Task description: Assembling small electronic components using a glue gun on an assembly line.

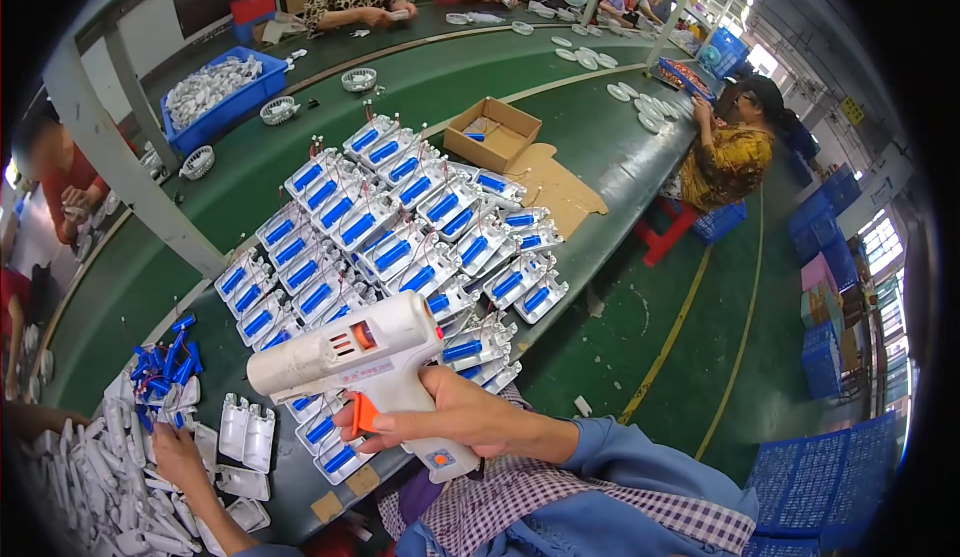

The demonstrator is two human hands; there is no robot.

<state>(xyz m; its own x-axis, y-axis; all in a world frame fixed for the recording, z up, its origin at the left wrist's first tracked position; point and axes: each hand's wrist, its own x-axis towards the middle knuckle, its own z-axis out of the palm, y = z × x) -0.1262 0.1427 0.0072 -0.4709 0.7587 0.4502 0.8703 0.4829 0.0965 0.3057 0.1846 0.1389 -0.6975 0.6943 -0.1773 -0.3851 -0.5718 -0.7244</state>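
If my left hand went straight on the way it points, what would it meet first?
Your left hand would probably meet the pile of blue cylinders just ahead, though depth is unclear here.

White-and-orange plastic glue gun (400,342) partly hides white plastic casings with blue cylinders (391,255). White plastic parts pile (110,472): cut off at lower edge.

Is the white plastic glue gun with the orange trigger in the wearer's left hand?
No, the wearer's right hand holds the glue gun by its handle.
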